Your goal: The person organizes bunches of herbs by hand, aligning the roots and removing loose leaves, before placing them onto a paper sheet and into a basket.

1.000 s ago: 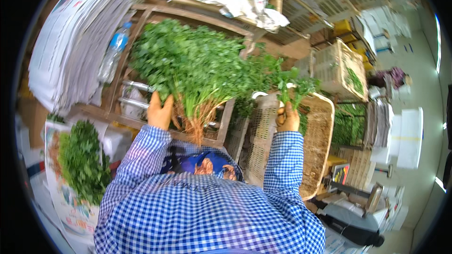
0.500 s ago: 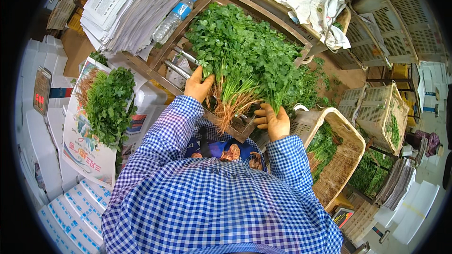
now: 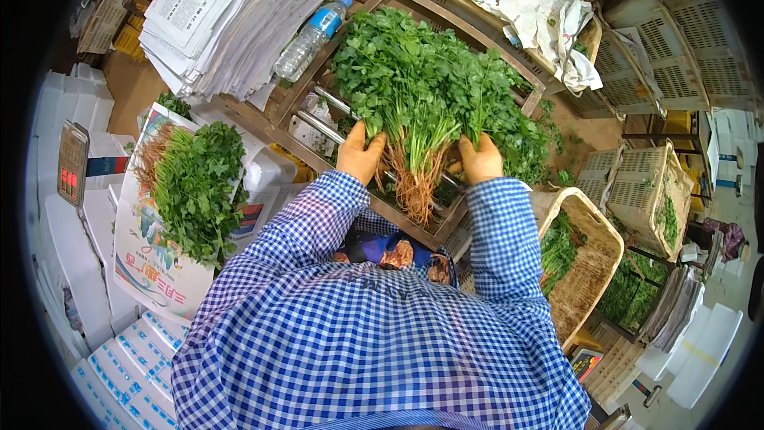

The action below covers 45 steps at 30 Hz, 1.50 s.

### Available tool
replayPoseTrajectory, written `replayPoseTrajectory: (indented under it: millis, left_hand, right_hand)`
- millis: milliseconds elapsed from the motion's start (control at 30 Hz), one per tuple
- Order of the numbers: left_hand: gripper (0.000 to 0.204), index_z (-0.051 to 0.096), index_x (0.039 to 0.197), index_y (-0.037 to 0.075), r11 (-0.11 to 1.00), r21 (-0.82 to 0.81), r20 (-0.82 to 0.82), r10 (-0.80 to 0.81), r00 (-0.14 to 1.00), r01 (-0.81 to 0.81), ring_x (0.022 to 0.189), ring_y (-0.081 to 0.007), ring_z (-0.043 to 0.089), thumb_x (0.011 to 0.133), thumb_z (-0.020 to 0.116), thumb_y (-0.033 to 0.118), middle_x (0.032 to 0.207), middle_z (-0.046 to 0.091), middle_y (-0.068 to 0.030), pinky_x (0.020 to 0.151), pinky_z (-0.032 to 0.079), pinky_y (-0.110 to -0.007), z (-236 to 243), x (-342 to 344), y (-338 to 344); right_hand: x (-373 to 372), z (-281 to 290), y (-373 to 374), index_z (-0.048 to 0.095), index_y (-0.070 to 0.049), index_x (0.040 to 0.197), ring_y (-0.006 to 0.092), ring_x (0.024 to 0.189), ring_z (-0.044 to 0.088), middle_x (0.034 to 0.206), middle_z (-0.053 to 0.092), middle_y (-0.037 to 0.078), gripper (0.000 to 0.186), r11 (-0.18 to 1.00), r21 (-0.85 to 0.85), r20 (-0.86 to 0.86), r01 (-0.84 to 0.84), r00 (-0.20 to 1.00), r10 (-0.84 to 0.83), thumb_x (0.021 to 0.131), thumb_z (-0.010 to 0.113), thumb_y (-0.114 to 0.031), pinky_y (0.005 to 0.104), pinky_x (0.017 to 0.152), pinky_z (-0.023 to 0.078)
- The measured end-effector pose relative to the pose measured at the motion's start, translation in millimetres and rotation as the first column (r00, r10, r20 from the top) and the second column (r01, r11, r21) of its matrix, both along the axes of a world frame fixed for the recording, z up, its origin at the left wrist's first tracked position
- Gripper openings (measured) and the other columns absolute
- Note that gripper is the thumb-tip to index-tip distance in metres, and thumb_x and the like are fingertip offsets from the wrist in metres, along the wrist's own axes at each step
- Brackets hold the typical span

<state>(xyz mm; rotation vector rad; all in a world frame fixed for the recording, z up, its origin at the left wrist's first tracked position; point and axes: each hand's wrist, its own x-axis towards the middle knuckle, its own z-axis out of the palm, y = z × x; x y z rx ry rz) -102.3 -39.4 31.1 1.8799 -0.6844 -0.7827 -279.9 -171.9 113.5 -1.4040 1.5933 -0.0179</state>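
Note:
A big heap of leafy coriander (image 3: 430, 72) lies on the brown metal frame in front of me, leaves pointing away and reddish-brown roots (image 3: 415, 191) toward me. My left hand (image 3: 362, 153) is closed on stems at the left side of the bunch, thumb on the near side. On the other side my right hand (image 3: 481, 159) grips stems too, its fingertips partly hidden behind the roots. Both hands press the stems inward, so the roots gather between them. A smaller coriander bunch (image 3: 199, 191) rests on a printed sheet (image 3: 155, 271) at my left.
Stacked newspapers (image 3: 239, 24) and a water bottle (image 3: 312, 40) with a blue cap stand on the frame's (image 3: 298, 131) far left. A plastic crate (image 3: 593, 271) holding greens is at my right. A scale display (image 3: 73, 163) stands far left, white foam boxes (image 3: 135, 366) below it.
My right hand has moved from slightly open at the bunch's lower right to closed around stems higher up. The roots are drawn together and more upright. The view has shifted slightly.

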Motion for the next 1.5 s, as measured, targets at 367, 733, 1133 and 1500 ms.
replayPoseTrajectory:
  millis: [367,733,1133,1500]
  left_hand:
    - [0.047,0.041,0.140,-0.009,0.984,-0.181,-0.476,-0.084,0.875,-0.004,0.119,-0.0313,0.058,0.099,0.052,0.012,0.131,0.057,-0.0240,0.103,0.045,-0.037,-35.4,13.7,9.2]
    - [0.051,0.036,0.143,-0.005,0.980,-0.179,-0.945,-0.146,0.291,-0.089,0.116,-0.0322,0.059,0.104,0.046,0.027,0.135,0.053,-0.0189,0.096,0.053,-0.046,4.4,63.3,33.9]
    - [0.088,0.051,0.128,-0.003,0.943,-0.329,-0.903,-0.332,0.274,0.059,0.107,-0.0254,0.063,0.070,0.077,0.057,0.114,0.065,-0.0137,0.093,0.053,-0.038,4.1,55.4,39.5]
    - [0.035,0.052,0.124,-0.003,0.999,-0.040,-0.820,-0.039,0.571,0.011,0.096,-0.0259,0.066,0.092,0.063,0.003,0.114,0.064,-0.0149,0.087,0.057,-0.035,2.3,40.3,25.1]
  right_hand:
    - [42.7,75.4,72.4,0.066,0.000,0.105,0.0131,0.048,0.060,0.066,0.066,0.008,0.025,0.959,-0.148,0.601,0.243,0.792,-0.108,0.100,0.055,-0.021,0.0240,0.041,0.046]
    - [67.4,30.5,83.2,0.013,0.004,0.152,0.0182,0.085,0.066,0.118,0.065,0.019,0.078,0.953,0.303,0.636,-0.013,0.748,-0.192,0.094,0.062,-0.016,0.0249,0.067,0.052]
    - [122.9,-5.7,98.5,0.034,-0.002,0.147,0.0383,0.097,0.068,0.114,0.068,0.021,0.077,0.838,-0.271,-0.117,-0.473,0.880,0.459,0.086,0.065,-0.037,0.0448,0.083,0.055]
    - [112.9,-16.6,79.0,0.056,-0.011,0.127,0.0301,0.074,0.071,0.081,0.069,0.014,0.038,0.461,-0.407,-0.556,-0.789,0.614,0.561,0.090,0.052,-0.010,0.0420,0.057,0.056]
